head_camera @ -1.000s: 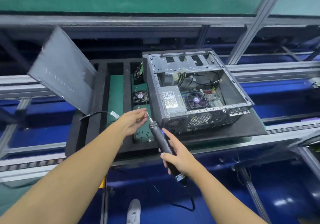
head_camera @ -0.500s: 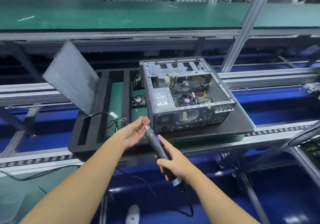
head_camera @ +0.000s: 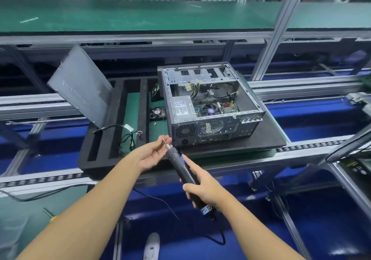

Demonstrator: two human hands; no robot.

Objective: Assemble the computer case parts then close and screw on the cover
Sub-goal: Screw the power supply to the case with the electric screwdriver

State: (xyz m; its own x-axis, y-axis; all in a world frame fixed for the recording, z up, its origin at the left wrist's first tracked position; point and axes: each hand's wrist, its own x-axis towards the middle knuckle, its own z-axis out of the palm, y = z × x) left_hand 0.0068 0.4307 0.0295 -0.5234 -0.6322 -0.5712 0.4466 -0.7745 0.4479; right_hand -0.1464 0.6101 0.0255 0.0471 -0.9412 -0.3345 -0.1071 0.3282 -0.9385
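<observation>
My right hand (head_camera: 202, 189) gripped electric screwdriver (head_camera: 181, 167), long axis pointing far-left; my left hand (head_camera: 151, 153) pinched its bit tip. Open computer case (head_camera: 210, 107) sat on counter (head_camera: 251, 156) just far-right of tip, left hand nearer. Cover (head_camera: 80, 86) leaned far left, off case.

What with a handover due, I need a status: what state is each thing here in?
computer case: open on top, cover off, parts showing inside.
cover: off the case, leaning tilted in the foam tray.
electric screwdriver: held, blue light on, bit pointing up.
left hand: pinches the bit tip.
right hand: grips the screwdriver body.
fan: loose in the tray, outside the case.
</observation>
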